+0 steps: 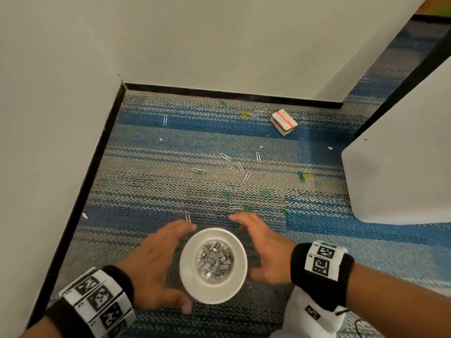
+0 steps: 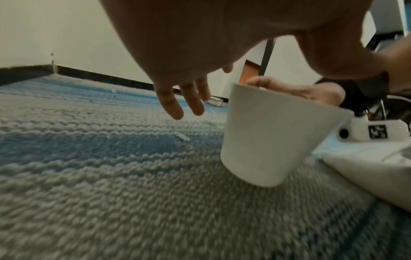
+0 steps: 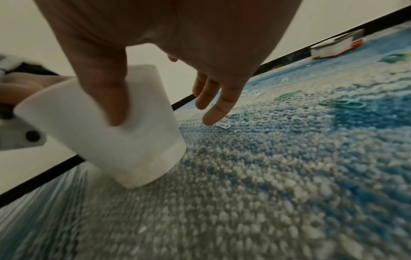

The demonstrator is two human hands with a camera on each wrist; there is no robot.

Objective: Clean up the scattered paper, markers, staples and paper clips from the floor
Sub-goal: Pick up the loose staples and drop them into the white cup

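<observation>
Paper clips (image 1: 240, 167) are lying scattered on the carpet (image 1: 146, 181) just beyond your fingers (image 1: 234, 217); your left hand (image 1: 151, 262) and right hand (image 1: 263, 247) are flanking the cup (image 1: 192, 284) of staples (image 1: 216, 261), fingers relaxed, holding nothing.

Open carpet (image 1: 151, 181) ahead, strewn with clips (image 1: 240, 167); walls (image 1: 48, 118) left and behind, white panel (image 1: 400, 167) right.
</observation>
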